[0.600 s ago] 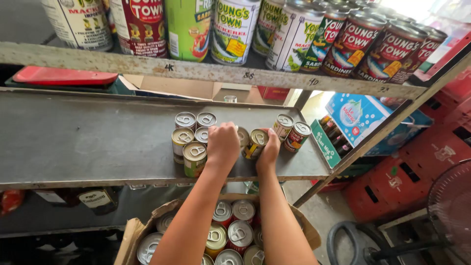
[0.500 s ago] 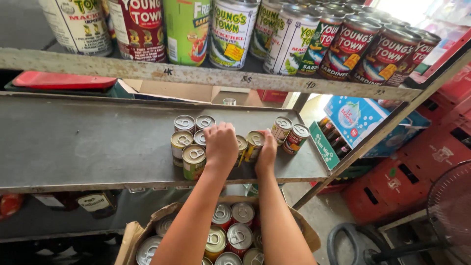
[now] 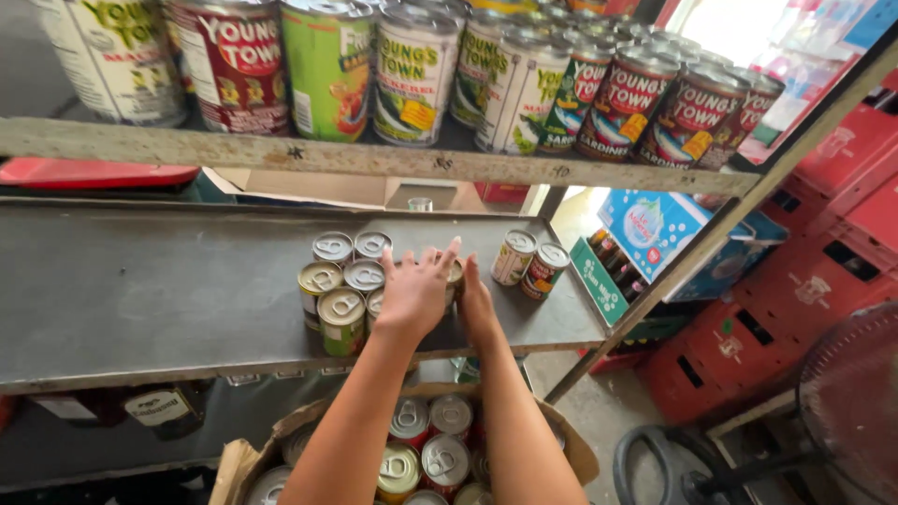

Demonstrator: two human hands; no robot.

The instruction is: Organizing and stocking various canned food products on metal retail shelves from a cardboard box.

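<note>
1. Left hand (image 3: 414, 292): palm down, fingers spread and slightly curved, laid over the top of small round tin cans (image 3: 455, 277) on the grey metal shelf (image 3: 140, 299). It presses or covers them rather than wrapping; cannot tell if any can is actually gripped.
2. Right hand (image 3: 475, 301): just beside the left, edge-on against the side of the same cans, fingers straight and together. Nothing visibly enclosed; grip state unclear.
3. Covered cans sit mid-shelf, mostly hidden under the palms; only a sliver of a pull-tab lid shows between the two hands.
4. Touching the left hand on its left: a tight cluster of short cylindrical cans (image 3: 341, 281) with shiny ring-pull lids, labels green and yellow.
5. Right of the hands, apart from them: two more upright small cans (image 3: 529, 262) with red and yellow labels, near the shelf's right end.
6. Shelf surface is flat, dull, scuffed sheet; front edge worn.
7. Upper shelf: row of tall glossy tins (image 3: 412, 75) with paper labels in red, green, white.
8. Below the forearms: open brown cardboard box (image 3: 238, 463), ragged flaps, packed with the same pull-tab cans, lids up.
9. Far right: stacked red plastic crates (image 3: 823, 281).
</note>
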